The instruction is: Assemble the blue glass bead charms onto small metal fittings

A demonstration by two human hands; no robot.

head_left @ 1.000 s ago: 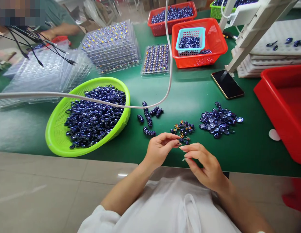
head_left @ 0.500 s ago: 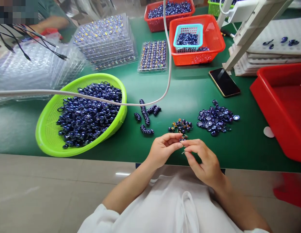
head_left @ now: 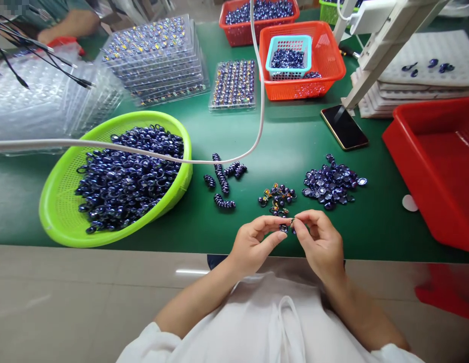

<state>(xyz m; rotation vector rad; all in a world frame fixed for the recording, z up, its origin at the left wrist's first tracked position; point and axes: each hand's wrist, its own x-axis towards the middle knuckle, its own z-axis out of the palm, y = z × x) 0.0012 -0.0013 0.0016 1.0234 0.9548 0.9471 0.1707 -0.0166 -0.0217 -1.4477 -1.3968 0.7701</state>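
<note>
At the table's front edge my left hand (head_left: pixel 254 243) pinches a small dark-blue shiny ring (head_left: pixel 283 228) between thumb and fingers. My right hand (head_left: pixel 320 243) meets it from the other side, its thumb and forefinger closed on a tiny dark piece whose kind is too small to make out. Just beyond the fingertips lies a small heap of dark rings with gold-coloured parts (head_left: pixel 278 195). Right of that is a pile of flat, faceted dark-blue pieces (head_left: pixel 331 184). Short rows of nested dark rings (head_left: pixel 221 174) lie to the left.
A green basket (head_left: pixel 49 217) full of dark rings stands left. Behind are stacked clear trays (head_left: pixel 162 75), a single filled tray (head_left: pixel 233 85) and an orange basket (head_left: pixel 325 88). A phone (head_left: pixel 345 127) and red bin (head_left: pixel 416 166) are right. A white cable (head_left: pixel 204 162) hangs across; a co-worker's arm (head_left: pixel 70 27) shows.
My hands have shifted slightly, and the right fingers have turned upward and closed nearer the left fingertips. A dark ring now shows at my left fingertips. The whole view has moved slightly.
</note>
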